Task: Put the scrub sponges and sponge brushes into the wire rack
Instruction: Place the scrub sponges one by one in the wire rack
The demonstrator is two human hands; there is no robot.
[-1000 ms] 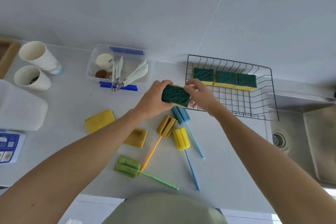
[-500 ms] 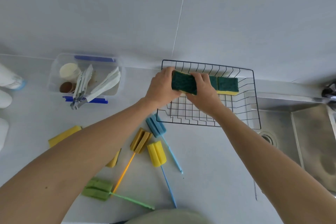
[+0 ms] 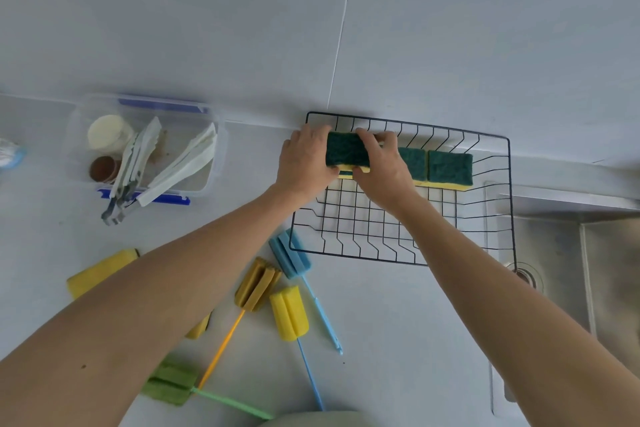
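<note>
Both hands grip one green-and-yellow scrub sponge (image 3: 344, 151) at the back left corner of the black wire rack (image 3: 491, 243). My left hand (image 3: 304, 163) holds its left end, my right hand (image 3: 382, 168) its right end. Two more scrub sponges (image 3: 450, 168) lie in a row along the rack's back wall, to the right. On the counter in front lie sponge brushes: blue (image 3: 291, 255), brown-yellow (image 3: 258, 284), yellow (image 3: 289, 314) and green (image 3: 169, 385). A yellow sponge (image 3: 100, 270) lies to the left; another (image 3: 199, 328) peeks out under my left forearm.
A clear plastic box (image 3: 211, 149) with white tongs, a small cup and a brown lid stands at the back left. A steel sink (image 3: 588, 270) with a drain lies right of the rack. The wall rises directly behind the rack.
Both hands carried the scrub sponge from above the counter over the rack's left edge and lowered it to the rack's back left corner beside the other sponges.
</note>
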